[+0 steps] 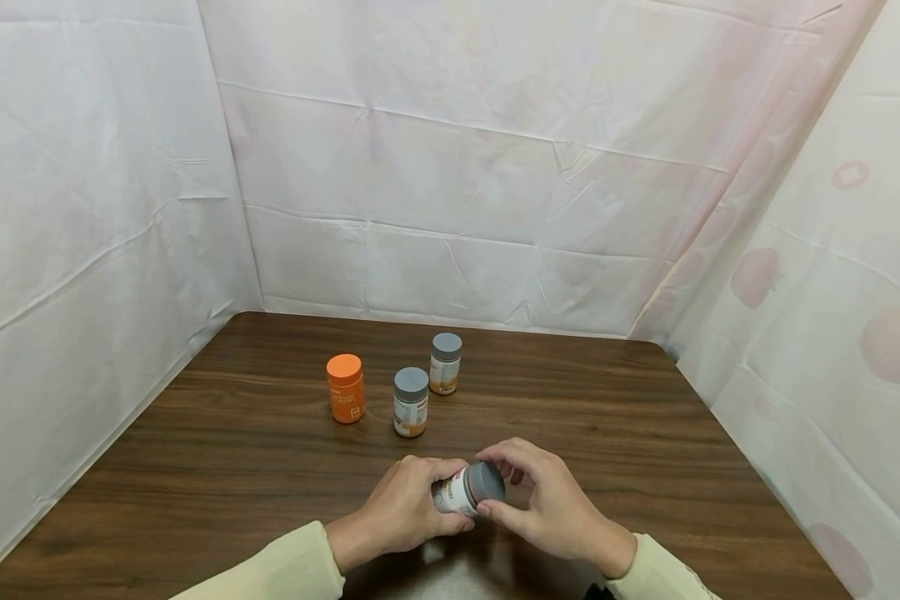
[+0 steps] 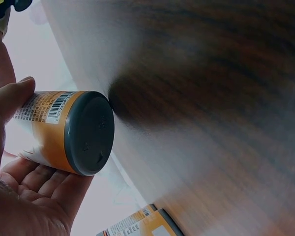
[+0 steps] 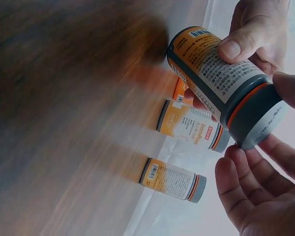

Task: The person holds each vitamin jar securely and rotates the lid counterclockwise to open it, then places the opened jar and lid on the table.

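Observation:
A white and orange supplement bottle (image 1: 454, 493) with a grey screw cap (image 1: 488, 482) is tilted on its side near the table's front. My left hand (image 1: 403, 507) grips its body, thumb on one side and fingers on the other. With thumb and fingertips, my right hand (image 1: 549, 507) holds the cap. An orange ring shows under the cap in the right wrist view, where the bottle (image 3: 214, 69) has small print on its label. The left wrist view shows the dark bottle base (image 2: 91, 132) facing the camera.
Beyond the hands, two similar grey-capped bottles (image 1: 411, 404) (image 1: 446, 364) stand upright. An orange bottle (image 1: 346, 390) stands to their left. The dark wooden table (image 1: 607, 400) is bordered by pale cloth walls (image 1: 457, 167).

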The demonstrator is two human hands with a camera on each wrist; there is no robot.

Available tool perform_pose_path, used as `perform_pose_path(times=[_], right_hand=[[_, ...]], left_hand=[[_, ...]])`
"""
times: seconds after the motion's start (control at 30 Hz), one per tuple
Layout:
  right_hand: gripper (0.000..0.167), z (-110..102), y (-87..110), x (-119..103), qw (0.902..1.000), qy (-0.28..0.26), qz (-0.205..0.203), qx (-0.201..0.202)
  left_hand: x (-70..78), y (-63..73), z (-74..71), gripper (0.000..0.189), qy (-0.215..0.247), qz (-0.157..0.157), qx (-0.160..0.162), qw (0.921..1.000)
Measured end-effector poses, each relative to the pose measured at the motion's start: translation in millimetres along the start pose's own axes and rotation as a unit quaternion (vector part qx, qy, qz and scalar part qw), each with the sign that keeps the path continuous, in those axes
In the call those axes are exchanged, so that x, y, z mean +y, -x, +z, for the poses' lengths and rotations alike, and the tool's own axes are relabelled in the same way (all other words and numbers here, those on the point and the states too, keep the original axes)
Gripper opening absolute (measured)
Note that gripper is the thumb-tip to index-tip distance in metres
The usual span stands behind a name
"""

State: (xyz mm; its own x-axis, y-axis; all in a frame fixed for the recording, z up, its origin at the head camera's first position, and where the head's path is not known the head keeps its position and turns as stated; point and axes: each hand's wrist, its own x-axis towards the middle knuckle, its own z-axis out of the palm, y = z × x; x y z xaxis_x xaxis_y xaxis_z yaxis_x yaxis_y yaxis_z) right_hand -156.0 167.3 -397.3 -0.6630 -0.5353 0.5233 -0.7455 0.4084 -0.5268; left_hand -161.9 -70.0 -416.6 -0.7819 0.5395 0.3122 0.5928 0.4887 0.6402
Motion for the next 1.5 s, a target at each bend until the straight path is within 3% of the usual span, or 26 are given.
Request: perform_pose_path(times=[0.23, 0.43, 0.67, 0.87, 1.03, 1.23, 1.5], right_hand=[[0.051, -2.8, 0.0, 2.1, 0.9988, -0.011, -0.045, -0.014], [0.058, -5.0, -0.2, 0.8, 0.9976, -0.031, -0.056, -0.029], [0.068, -5.4, -2.7, -0.4, 0.9958, -0.004, -0.087, -0.028], [0.069, -4.7, -2.9, -1.6, 0.9959, 0.0, -0.087, -0.024], [0.059, -2.7, -3.3, -3.4, 0.9982, -0.011, -0.058, -0.008], [0.047, -0.1, -2.6, -5.5, 0.9992, 0.033, 0.013, 0.02], [0.035, 1.7, -2.4, -6.4, 0.9944, 0.023, 0.102, 0.01]], left_hand=[[-0.9, 0.4, -0.9, 0.041, 0.004, 0.002, -0.002, 1.0], [-0.8, 0.7, -1.6, 0.042, 0.01, -0.003, -0.007, 0.9999], [0.3, 0.8, -2.0, 0.04, 0.01, -0.004, -0.003, 0.9999], [0.4, 0.9, -2.3, 0.042, 0.008, -0.007, -0.004, 0.9999], [0.1, 0.5, -1.5, 0.039, 0.012, -0.007, -0.003, 0.9999], [0.1, 0.3, -0.8, 0.036, 0.019, -0.014, -0.004, 0.9997], [0.2, 0.2, -0.4, 0.037, 0.021, -0.012, -0.002, 0.9997]])
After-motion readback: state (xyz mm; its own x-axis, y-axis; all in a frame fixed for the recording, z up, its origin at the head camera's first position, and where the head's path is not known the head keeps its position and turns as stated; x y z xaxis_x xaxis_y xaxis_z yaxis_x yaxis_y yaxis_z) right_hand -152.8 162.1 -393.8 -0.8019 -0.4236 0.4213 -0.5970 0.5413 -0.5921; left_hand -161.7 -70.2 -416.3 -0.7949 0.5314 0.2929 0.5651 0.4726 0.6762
